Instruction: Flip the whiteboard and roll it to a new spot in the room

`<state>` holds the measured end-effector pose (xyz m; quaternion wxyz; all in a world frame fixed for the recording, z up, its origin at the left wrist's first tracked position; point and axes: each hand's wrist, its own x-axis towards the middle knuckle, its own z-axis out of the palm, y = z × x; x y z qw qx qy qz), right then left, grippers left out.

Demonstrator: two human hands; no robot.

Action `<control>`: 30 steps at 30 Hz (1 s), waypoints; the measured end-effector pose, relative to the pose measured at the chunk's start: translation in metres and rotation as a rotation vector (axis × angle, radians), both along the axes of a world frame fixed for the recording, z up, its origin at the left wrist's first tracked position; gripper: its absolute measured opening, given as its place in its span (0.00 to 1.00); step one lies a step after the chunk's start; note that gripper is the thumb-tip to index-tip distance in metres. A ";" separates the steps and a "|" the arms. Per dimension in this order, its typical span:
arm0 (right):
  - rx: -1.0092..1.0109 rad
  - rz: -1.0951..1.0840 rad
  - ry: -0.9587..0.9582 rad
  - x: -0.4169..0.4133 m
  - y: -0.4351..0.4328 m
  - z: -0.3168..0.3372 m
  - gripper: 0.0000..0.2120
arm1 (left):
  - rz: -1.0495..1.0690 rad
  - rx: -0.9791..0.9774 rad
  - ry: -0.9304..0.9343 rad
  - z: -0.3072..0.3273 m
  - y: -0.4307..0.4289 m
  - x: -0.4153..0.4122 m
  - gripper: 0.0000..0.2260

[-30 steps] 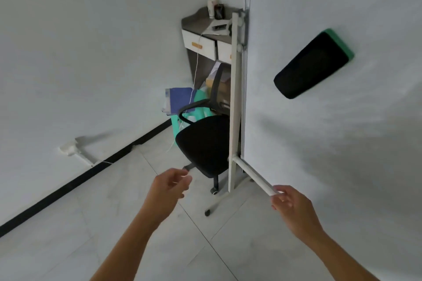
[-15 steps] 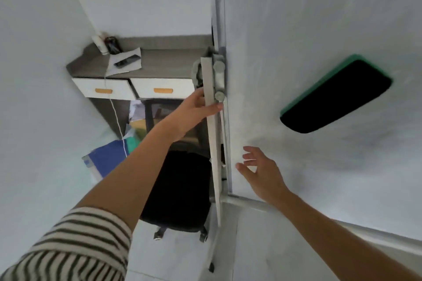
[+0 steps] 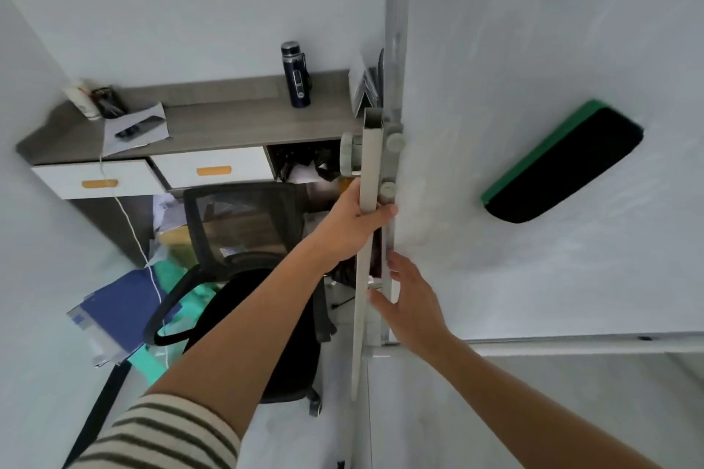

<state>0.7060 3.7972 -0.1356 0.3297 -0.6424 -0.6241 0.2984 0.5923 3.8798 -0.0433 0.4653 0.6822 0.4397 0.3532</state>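
The whiteboard (image 3: 533, 49) fills the right half of the view, its white face toward me. A black and green eraser (image 3: 564, 167) sticks to it. The stand's white upright post (image 3: 369, 164) runs along the board's left edge, with round grey knobs (image 3: 394, 143) near its top. My left hand (image 3: 350, 225) is wrapped around this post just below the knobs. Lower down, my right hand (image 3: 411, 305) lies against the board's left frame edge with its fingers spread. The stand's bottom rail (image 3: 571, 348) runs off to the right.
Right behind the post stands a black mesh office chair (image 3: 244, 278). Behind it a grey desk (image 3: 213, 126) with two white drawers carries a dark bottle (image 3: 296, 74) and papers. Blue and green items (image 3: 125, 308) lie on the floor by the left wall.
My left hand has slid a little lower on the post and closed around it. My right hand has moved left onto the board's frame edge. The view has shifted closer and upward.
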 end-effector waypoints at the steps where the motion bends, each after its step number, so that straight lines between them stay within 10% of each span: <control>1: -0.012 0.002 -0.004 0.007 -0.007 -0.001 0.30 | 0.005 0.010 0.003 0.000 -0.007 0.007 0.09; 21: -0.269 0.044 0.144 0.104 -0.092 -0.011 0.41 | 0.010 -0.015 0.054 0.005 -0.085 0.106 0.12; 30: -0.146 -0.160 0.294 0.141 -0.134 0.031 0.15 | 0.073 -0.071 0.228 -0.010 -0.113 0.049 0.17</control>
